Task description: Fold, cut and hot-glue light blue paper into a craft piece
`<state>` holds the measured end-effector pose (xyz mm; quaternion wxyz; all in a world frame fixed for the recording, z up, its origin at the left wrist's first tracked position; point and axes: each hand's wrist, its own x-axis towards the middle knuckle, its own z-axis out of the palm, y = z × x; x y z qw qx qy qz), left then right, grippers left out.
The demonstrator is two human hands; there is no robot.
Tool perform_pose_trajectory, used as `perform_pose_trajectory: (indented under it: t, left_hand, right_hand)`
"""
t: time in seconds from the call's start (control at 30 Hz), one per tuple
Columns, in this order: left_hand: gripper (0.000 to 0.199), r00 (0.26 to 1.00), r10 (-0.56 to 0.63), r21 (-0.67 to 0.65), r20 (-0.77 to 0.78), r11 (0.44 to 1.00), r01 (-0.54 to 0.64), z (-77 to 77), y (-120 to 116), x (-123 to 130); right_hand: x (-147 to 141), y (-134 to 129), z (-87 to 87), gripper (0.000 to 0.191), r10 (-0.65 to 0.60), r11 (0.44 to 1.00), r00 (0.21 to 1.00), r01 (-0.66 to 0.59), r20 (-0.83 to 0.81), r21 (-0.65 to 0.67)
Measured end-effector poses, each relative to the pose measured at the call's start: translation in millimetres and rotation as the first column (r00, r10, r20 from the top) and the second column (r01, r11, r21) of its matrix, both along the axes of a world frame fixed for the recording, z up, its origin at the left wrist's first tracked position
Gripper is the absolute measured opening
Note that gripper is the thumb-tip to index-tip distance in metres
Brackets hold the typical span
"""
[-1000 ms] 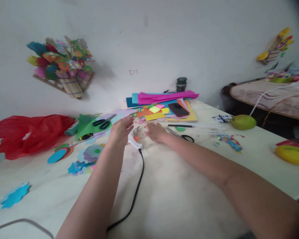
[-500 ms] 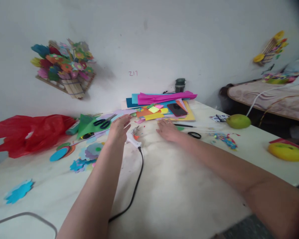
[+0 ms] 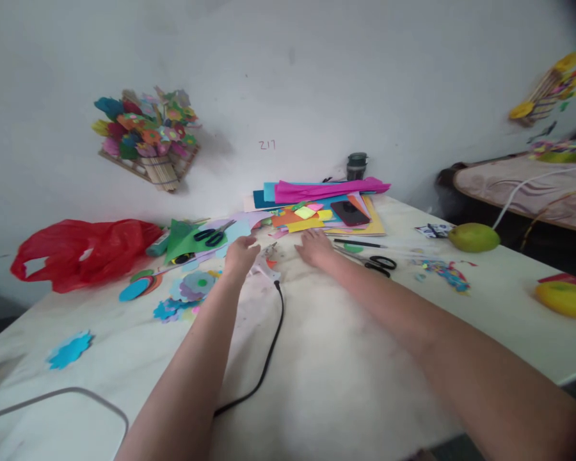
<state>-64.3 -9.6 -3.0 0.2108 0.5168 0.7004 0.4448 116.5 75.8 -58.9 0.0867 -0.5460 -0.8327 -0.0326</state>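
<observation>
Your left hand (image 3: 240, 257) curves just beside the white glue gun (image 3: 269, 273), fingers partly open; I cannot tell if they touch it. Your right hand (image 3: 315, 248) lies palm-down, fingers loosely spread on the surface (image 3: 345, 358).

Glue gun (image 3: 269, 274) between hands (image 3: 315, 248), plastic bag (image 3: 96, 250) far left, phone (image 3: 350, 214) on papers (image 3: 377, 221) behind
</observation>
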Motion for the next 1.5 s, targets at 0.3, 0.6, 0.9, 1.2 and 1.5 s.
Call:
perform_pose_trajectory:
  t: [0.3,0.6,0.9,1.2,1.5]
  left_hand:
    - [0.056,0.914,-0.038,-0.326,-0.404,0.94,-0.105,-19.4,14,4]
    - [0.055,0.96,-0.23,-0.341,-0.162,0.926,0.164,-13.8,11,-17]
    - [0.054,0.803,-0.258,-0.279,-0.537,0.953,0.12,-23.2,11,-13]
    - [0.045,0.912,-0.227,-0.299,-0.342,0.946,0.124,-17.3,10,-24]
    - [0.056,0.881,-0.126,-0.34,-0.455,0.94,-0.042,-18.9,22,-12]
  right_hand:
    - [-16,-31,-8.4,0.056,0.213,0.966,0.973,-0.223,-0.087,-0.127]
    - [-11,-30,-11.1,0.037,0.237,0.97,0.965,-0.229,-0.107,0.088]
    - [-14,-24,-8.8,0.021,0.211,0.969,0.96,-0.181,-0.185,0.166]
    - [-16,-17,-6.4,0.016,0.179,0.974,0.956,-0.138,-0.233,0.181]
    - [-18,-28,-2.5,0.022,0.188,0.978,0.962,-0.165,-0.196,0.131]
